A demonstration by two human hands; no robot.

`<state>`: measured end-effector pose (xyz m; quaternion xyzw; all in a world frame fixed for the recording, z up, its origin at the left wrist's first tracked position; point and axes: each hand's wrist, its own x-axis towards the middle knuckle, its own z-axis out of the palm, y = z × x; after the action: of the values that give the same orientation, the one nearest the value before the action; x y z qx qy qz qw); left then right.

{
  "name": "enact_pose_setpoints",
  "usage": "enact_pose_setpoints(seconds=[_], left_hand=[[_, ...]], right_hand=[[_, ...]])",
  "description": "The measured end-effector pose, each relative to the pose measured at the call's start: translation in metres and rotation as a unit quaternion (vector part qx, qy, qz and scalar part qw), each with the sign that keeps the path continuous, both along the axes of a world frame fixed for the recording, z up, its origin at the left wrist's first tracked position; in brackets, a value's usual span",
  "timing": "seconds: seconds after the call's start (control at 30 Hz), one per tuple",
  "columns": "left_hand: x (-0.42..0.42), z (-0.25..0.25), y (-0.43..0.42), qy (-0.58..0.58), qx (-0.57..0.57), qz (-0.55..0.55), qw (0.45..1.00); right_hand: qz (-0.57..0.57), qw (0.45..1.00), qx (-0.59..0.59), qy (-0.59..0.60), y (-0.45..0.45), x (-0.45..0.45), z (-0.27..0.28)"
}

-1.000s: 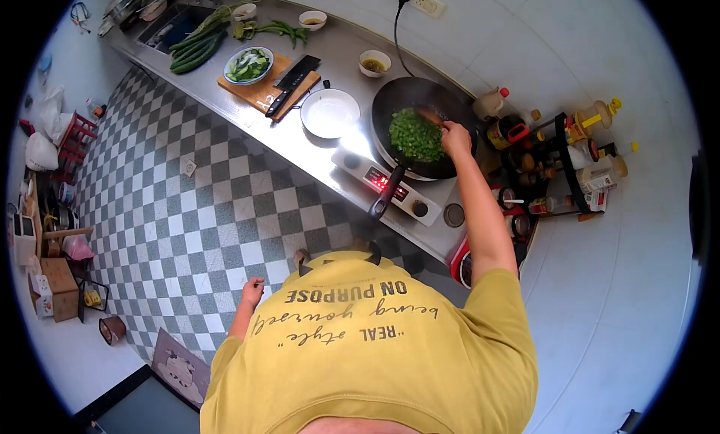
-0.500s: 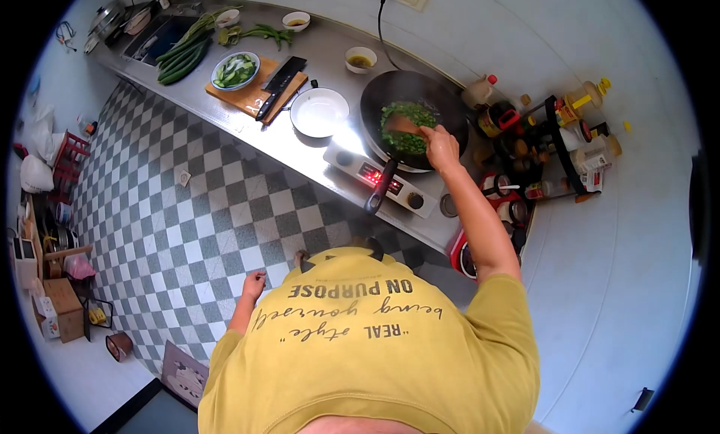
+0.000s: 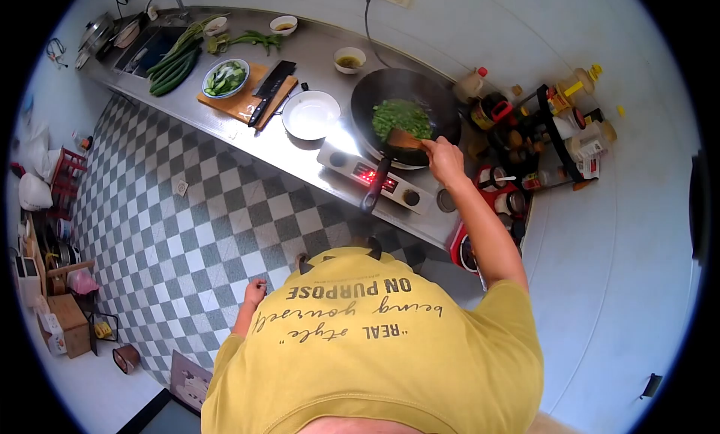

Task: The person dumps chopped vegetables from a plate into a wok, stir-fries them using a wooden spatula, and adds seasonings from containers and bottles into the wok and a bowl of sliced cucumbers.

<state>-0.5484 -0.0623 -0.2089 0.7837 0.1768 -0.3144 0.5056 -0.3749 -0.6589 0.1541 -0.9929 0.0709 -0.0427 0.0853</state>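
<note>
My right hand is closed round the handle of a wooden spatula, whose blade lies at the near edge of chopped green vegetables. They sit in a dark wok on an induction cooker with lit red digits. The wok's black handle points towards me. At my side, away from the counter, hangs my left hand, its fingers curled with nothing visible in them. A white pan stands left of the wok.
A cleaver, a black-handled knife and a bowl of sliced cucumber rest on a cutting board. Whole cucumbers lie near the sink. Sauce bottles crowd a black rack at right. Small bowls stand behind.
My right hand has drawn the spatula back to the near edge of the wok, and the greens are pushed together further back. The view has shifted slightly. My left hand stays at my side.
</note>
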Motion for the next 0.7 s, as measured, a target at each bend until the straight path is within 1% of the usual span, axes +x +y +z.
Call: enact_pose_setpoints(seconds=[0.07, 0.17, 0.2, 0.3, 0.37, 0.4, 0.43, 0.5, 0.53, 0.7], left_hand=[[0.003, -0.001, -0.002, -0.007, 0.015, -0.013, 1.000], [0.005, 0.008, -0.009, -0.015, 0.025, -0.016, 0.999], [0.006, 0.011, -0.012, -0.017, 0.021, -0.018, 0.999], [0.006, 0.007, -0.009, -0.015, 0.011, -0.023, 1.000], [0.009, 0.005, -0.013, -0.017, 0.003, -0.024, 1.000], [0.009, 0.008, -0.014, -0.018, 0.000, -0.026, 0.999], [0.010, 0.012, -0.013, -0.019, -0.001, -0.029, 0.999], [0.014, 0.033, -0.017, -0.022, 0.029, -0.050, 0.998], [0.018, 0.042, -0.022, -0.024, 0.043, -0.060, 0.997], [0.020, 0.020, -0.013, 0.006, 0.013, -0.030, 0.999]], right_hand=[[-0.019, 0.999, 0.028, 0.005, -0.004, -0.002, 0.000], [-0.072, 0.996, 0.034, -0.039, -0.025, -0.006, -0.001], [-0.107, 0.993, 0.040, -0.018, -0.027, -0.008, 0.006], [-0.112, 0.990, 0.080, 0.026, -0.046, -0.012, -0.009], [-0.129, 0.985, 0.114, -0.003, -0.055, -0.011, -0.013], [-0.138, 0.981, 0.132, -0.017, -0.057, -0.012, -0.015], [-0.129, 0.982, 0.135, -0.002, -0.060, -0.014, -0.019], [-0.115, 0.983, 0.142, 0.027, -0.065, -0.017, -0.025], [-0.125, 0.981, 0.151, 0.014, -0.068, -0.016, -0.026], [-0.138, 0.975, 0.172, -0.040, -0.069, -0.003, -0.031]])
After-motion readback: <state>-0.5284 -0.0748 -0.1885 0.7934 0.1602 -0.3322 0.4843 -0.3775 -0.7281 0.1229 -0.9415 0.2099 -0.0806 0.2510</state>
